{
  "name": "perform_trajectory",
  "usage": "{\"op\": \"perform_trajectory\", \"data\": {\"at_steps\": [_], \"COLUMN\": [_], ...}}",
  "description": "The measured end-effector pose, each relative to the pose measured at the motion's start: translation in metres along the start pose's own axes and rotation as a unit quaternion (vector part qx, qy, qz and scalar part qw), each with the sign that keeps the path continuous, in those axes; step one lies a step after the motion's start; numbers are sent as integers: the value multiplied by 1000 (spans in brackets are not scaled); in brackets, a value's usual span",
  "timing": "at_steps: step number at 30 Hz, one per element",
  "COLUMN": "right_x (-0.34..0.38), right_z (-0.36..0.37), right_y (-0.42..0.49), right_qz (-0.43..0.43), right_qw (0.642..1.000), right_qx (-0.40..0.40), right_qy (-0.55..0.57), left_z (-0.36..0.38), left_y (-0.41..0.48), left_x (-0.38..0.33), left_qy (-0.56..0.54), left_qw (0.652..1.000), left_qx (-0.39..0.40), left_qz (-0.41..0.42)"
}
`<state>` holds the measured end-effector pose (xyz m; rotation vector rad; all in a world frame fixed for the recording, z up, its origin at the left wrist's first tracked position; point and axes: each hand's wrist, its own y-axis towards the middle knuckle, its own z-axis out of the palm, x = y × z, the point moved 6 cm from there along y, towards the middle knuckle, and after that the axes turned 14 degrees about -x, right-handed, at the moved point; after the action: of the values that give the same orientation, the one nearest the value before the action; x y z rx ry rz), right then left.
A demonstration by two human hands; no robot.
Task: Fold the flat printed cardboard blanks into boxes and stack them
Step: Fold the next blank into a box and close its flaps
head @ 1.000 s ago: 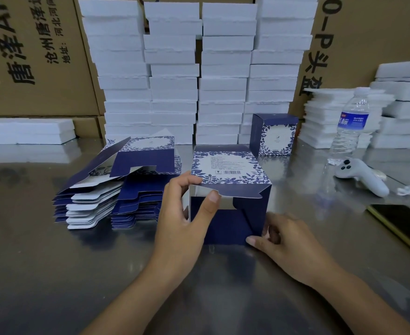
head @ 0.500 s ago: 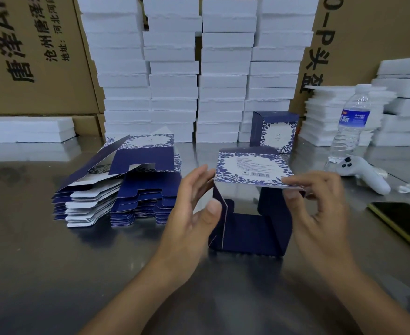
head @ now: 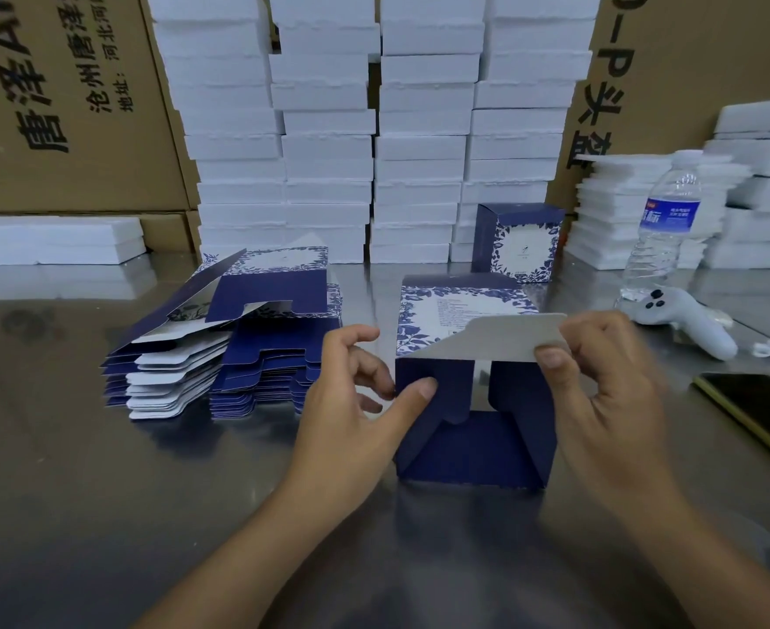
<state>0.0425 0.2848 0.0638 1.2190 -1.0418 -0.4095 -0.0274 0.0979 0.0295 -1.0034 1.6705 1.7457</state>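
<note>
The steel desk [head: 101,515] carries blanks [head: 219,356] left of centre, a half-folded box [head: 474,447] in the middle, a finished box [head: 517,242], foam stacks [head: 374,129] at the top, and a bottle [head: 664,229], controller [head: 687,315] and phone [head: 755,406] at right.

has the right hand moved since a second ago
Yes. The right hand has risen from the steel table beside the dark blue cardboard box and now pinches its white top flap.

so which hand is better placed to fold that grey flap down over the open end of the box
Right. The right hand already pinches the grey flap, while the left hand braces the box at its left edge.
</note>
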Motion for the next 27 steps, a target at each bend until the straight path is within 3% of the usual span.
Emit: {"op": "perform_trajectory", "data": {"at_steps": [5,8,16,23,27], "right_x": [1,3,3,2,2], "right_z": [-2,-3,-2,-1,0], "right_y": [0,0,-1,-1,-2], "right_qz": [-6,-16,16,27,29], "right_qw": [1000,1000,997,997,997], "right_qx": [-6,-13,-19,-16,-9], "right_qy": [-5,17,78,75,73], "left_z": [0,-2,-7,2,3], "left_y": [-4,-4,0,-1,0], "left_x": [-14,-17,-12,5,3], "left_qy": [77,97,95,124,132], "left_qw": [986,980,982,986,985], "left_qx": [-4,-15,-28,77,69], "left_qz": [146,173,160,79,88]}}
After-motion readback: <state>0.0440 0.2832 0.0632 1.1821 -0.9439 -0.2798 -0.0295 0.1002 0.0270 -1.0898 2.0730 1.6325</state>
